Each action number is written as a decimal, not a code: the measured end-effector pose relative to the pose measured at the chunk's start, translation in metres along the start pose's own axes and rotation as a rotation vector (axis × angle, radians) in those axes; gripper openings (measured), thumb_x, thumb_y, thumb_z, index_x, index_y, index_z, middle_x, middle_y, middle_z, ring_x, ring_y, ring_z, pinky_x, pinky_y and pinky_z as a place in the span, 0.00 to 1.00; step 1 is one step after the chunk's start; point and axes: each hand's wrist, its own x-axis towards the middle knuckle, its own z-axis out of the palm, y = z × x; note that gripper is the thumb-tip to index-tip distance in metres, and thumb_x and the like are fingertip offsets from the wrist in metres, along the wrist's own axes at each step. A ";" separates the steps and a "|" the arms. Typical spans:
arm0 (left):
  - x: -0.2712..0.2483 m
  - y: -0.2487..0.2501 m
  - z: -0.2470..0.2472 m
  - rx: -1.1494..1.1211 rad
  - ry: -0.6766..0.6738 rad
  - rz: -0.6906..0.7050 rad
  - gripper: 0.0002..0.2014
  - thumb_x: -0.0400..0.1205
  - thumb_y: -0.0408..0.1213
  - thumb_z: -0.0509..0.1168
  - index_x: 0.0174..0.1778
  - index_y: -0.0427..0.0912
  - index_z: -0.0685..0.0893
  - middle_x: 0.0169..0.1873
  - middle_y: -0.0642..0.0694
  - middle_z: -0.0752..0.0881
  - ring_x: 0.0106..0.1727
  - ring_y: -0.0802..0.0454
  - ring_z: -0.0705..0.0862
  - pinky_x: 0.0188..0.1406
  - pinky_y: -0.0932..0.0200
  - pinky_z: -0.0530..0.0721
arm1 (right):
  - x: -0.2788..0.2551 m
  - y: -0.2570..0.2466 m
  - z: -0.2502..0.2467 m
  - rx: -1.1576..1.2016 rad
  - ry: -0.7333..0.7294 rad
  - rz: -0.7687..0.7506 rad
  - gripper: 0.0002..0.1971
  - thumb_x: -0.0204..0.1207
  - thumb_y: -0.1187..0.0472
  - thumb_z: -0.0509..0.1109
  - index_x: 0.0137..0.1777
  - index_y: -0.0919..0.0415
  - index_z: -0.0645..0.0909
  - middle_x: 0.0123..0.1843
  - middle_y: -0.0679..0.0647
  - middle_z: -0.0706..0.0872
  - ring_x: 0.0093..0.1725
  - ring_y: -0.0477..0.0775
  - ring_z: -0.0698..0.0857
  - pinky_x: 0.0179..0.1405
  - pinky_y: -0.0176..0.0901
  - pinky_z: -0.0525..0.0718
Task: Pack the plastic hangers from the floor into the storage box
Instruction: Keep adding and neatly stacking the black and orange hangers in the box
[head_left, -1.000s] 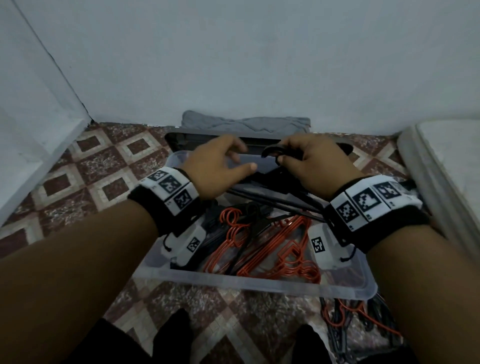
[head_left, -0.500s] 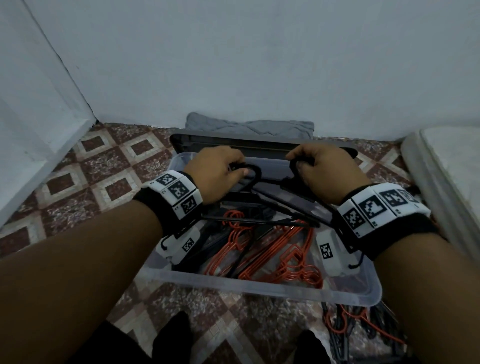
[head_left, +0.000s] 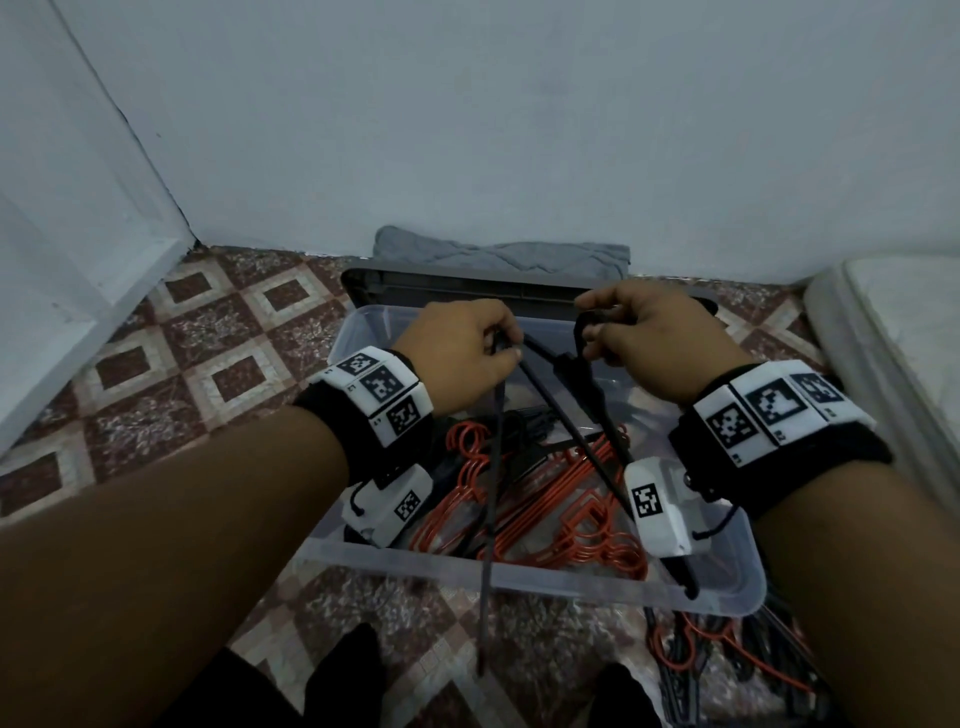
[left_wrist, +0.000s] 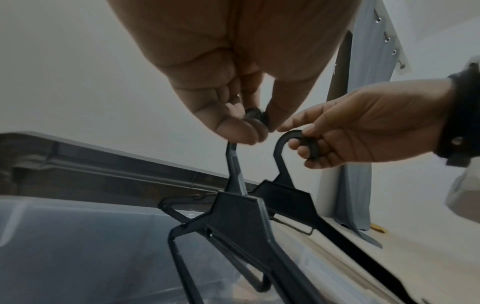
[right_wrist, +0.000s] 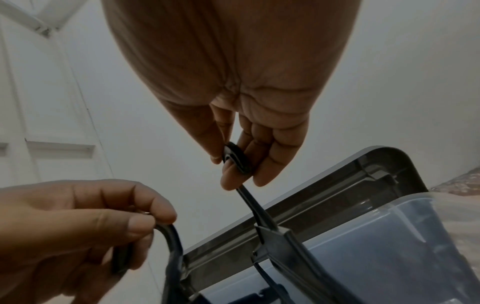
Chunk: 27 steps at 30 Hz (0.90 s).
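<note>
Each hand holds a black plastic hanger by its hook above the clear storage box (head_left: 524, 578). My left hand (head_left: 506, 347) pinches the hook of one black hanger (head_left: 492, 467), whose thin arms slope down over the box's near rim; the pinch (left_wrist: 253, 118) and the hanger body (left_wrist: 239, 216) show in the left wrist view. My right hand (head_left: 589, 332) grips the hook of the second black hanger (head_left: 574, 358), also seen as hook (right_wrist: 235, 159) between thumb and fingers. Orange hangers (head_left: 550, 499) and dark ones lie in the box.
A grey lid (head_left: 467, 286) leans behind the box, with a folded grey cloth (head_left: 498, 257) at the wall. More black and orange hangers (head_left: 727, 665) lie on the tiled floor at the near right. A white mattress (head_left: 893, 338) borders the right side.
My left hand, free a second ago, took one hanger's hook. Both hands have risen and drawn apart, separating the two black hangers, which now hang steeper over the box.
</note>
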 end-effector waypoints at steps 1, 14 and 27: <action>-0.001 0.004 0.001 -0.038 -0.016 -0.017 0.07 0.79 0.43 0.69 0.51 0.50 0.86 0.29 0.56 0.83 0.35 0.57 0.86 0.38 0.61 0.82 | -0.001 -0.002 0.001 0.006 -0.029 -0.010 0.13 0.80 0.66 0.68 0.60 0.50 0.82 0.47 0.51 0.90 0.42 0.43 0.90 0.55 0.47 0.88; -0.012 0.035 -0.001 -0.606 -0.196 -0.082 0.15 0.82 0.23 0.60 0.63 0.35 0.81 0.43 0.36 0.90 0.44 0.45 0.92 0.49 0.44 0.91 | -0.005 -0.011 0.003 -0.083 -0.224 -0.114 0.19 0.72 0.62 0.77 0.60 0.43 0.83 0.45 0.52 0.91 0.48 0.60 0.89 0.55 0.59 0.85; -0.006 0.000 0.007 -0.070 -0.121 0.071 0.08 0.80 0.45 0.70 0.52 0.48 0.84 0.29 0.58 0.81 0.29 0.64 0.80 0.31 0.65 0.75 | -0.010 -0.019 0.007 -0.099 -0.251 -0.174 0.19 0.77 0.63 0.73 0.66 0.46 0.79 0.47 0.53 0.90 0.49 0.56 0.88 0.56 0.54 0.84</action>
